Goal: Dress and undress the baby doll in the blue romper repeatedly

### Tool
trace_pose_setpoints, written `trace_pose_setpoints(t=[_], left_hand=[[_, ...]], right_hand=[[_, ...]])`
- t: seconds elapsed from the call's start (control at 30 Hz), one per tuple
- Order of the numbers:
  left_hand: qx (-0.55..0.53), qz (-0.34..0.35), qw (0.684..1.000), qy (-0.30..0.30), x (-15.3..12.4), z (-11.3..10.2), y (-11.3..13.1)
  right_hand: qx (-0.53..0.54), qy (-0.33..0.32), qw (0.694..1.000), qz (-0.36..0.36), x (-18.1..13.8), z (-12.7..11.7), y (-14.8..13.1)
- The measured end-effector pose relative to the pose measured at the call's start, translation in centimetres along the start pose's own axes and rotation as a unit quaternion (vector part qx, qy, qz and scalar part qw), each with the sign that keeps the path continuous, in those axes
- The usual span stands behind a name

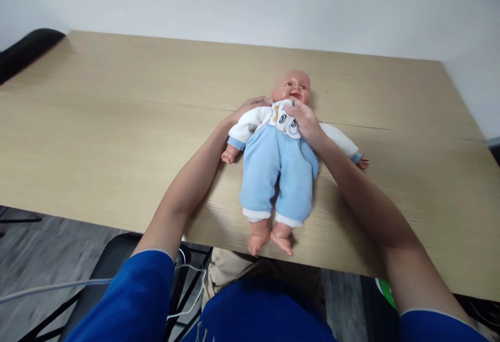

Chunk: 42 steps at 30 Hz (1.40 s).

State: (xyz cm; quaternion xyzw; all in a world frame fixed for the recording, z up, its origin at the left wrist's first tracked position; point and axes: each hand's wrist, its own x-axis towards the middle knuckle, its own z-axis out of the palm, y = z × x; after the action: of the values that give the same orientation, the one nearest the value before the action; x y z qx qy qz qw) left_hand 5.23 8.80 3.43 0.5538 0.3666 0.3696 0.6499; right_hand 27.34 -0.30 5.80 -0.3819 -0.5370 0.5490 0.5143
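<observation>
A baby doll (296,84) lies face up on the table, its feet toward me at the front edge. It wears a fuzzy outfit with light blue trousers (260,170), white sleeves and a cartoon face on the chest (288,122). My left hand (252,106) is at the doll's shoulder and neck on the left side, its fingers closed there and partly hidden by the sleeve. Over the upper chest, just under the chin, my right hand (308,121) grips the outfit's collar area between thumb and fingers. The doll's arms spread out to both sides.
The wooden table (117,123) runs wide to both sides, with a white wall (250,3) behind it. A black chair (103,264) stands at the front left, and another black chair back (29,48) at the far left. A pale cable (54,289) crosses the lower left.
</observation>
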Motion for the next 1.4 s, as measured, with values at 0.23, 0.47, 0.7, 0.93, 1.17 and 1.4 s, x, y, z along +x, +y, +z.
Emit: trace_pose_setpoints(t=[0.23, 0.47, 0.7, 0.93, 1.17, 1.4], left_hand=[[0.113, 0.061, 0.991, 0.041, -3.5, -1.7, 2.9], [0.118, 0.077, 0.990, -0.003, -7.7, -0.8, 9.0], [0.311, -0.028, 0.933, -0.180, -8.7, -1.0, 9.9], [0.346, -0.064, 0.893, -0.281, -8.8, -2.6, 10.3], [0.293, -0.044, 0.920, -0.259, -8.3, -2.7, 9.7], [0.394, 0.047, 0.914, -0.085, -8.0, -3.9, 9.6]], right_hand=[[-0.036, 0.019, 0.999, 0.021, -0.2, 0.2, -0.6], [-0.026, 0.028, 0.999, 0.018, -0.1, 0.3, -0.7], [-0.038, 0.013, 0.999, 0.003, -0.2, 0.2, -0.8], [-0.035, 0.010, 0.999, 0.005, -0.1, 0.0, -1.0], [-0.044, 0.012, 0.999, 0.013, -0.2, 0.1, -1.0], [-0.231, -0.018, 0.972, -0.037, -2.1, -2.1, -4.9]])
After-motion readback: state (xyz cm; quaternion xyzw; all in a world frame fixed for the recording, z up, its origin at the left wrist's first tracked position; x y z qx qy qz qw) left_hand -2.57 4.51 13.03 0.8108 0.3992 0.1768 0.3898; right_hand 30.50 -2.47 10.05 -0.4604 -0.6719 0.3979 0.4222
